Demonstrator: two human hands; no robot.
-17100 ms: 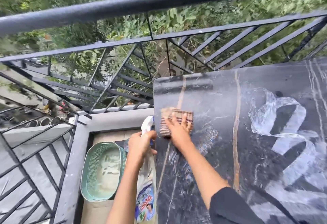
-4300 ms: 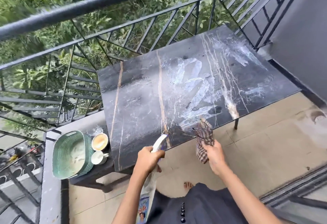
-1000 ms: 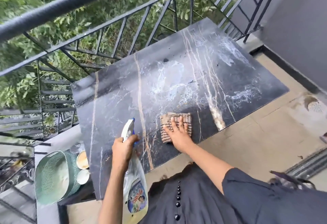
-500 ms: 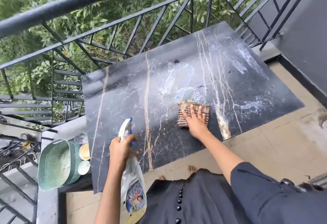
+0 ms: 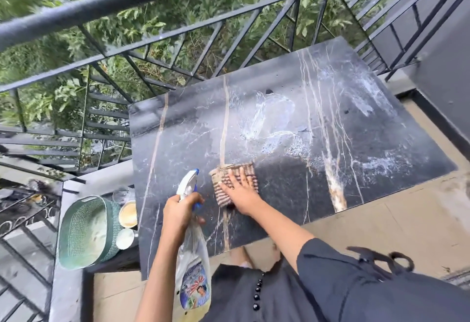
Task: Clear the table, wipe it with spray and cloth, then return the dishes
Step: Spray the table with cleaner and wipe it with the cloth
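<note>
So the dishes are off already: the green mesh plastic basket [image 5: 84,232], a round cup with something tan in it [image 5: 128,213] and a small white cup [image 5: 124,238] are parked low down, just past the left edge of the black marble-look worktop [image 5: 381,148]. Right hand [image 5: 241,192] is spread flat, pressing the brown-and-cream striped cloth [image 5: 230,169] onto the worktop near the front edge. Left hand [image 5: 180,209] is wrapped round the neck of the clear trigger spray bottle with the colourful label [image 5: 194,288], which dangles in front of the worktop.

Stuff I'd worry about:

- Those white foamy streaks [image 5: 269,120] in the middle and over on the far right haven't been touched. Leave them too long and I reckon they dry into smears on a dark glossy top.
- The bottle hangs close to the cups. One careless swing to the left could knock them over.
- The cloth is close to the front lip, so a hard pull toward the body could drag it, and the wet stuff, onto the tiled floor [image 5: 381,225]. Slippery.
- Can't tell if a finger's on the trigger, so an accidental squirt is possible.
</note>
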